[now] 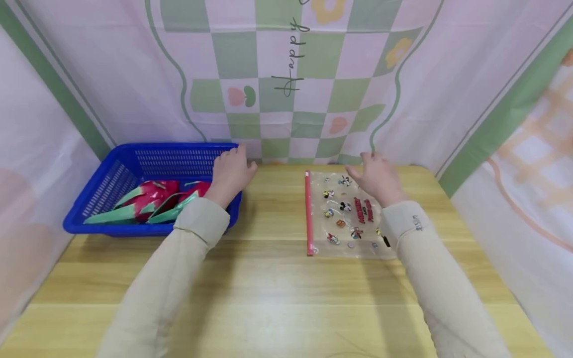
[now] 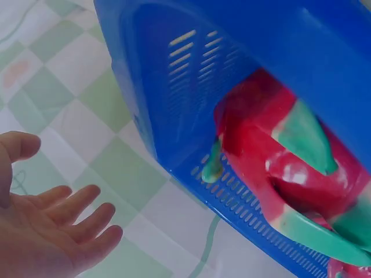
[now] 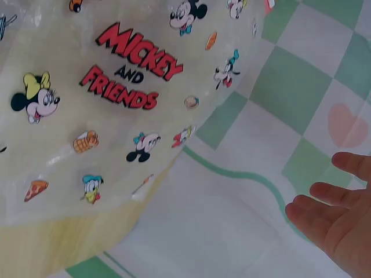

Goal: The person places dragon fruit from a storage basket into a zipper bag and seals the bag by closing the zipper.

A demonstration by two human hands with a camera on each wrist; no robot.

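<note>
My left hand [image 1: 230, 171] hovers by the right end of a blue plastic basket [image 1: 183, 145], fingers relaxed and palm empty in the left wrist view. Inside the basket lie red dragon fruits [image 1: 154, 194] with green leaf tips; the left forearm partly covers one of them. On the right, my right hand [image 1: 378, 176] is above the far right part of a clear zip bag [image 1: 327, 223], fingers loosely spread and holding nothing. The bag lies flat, printed with cartoon figures and red lettering, its red zip strip [image 1: 309, 214] along the left side.
Both things sit on a light wood-grain table [image 1: 268, 288]. A curtain [image 1: 277, 64] with green and white checks hangs behind the table's far edge, and pale cloth panels stand at both sides.
</note>
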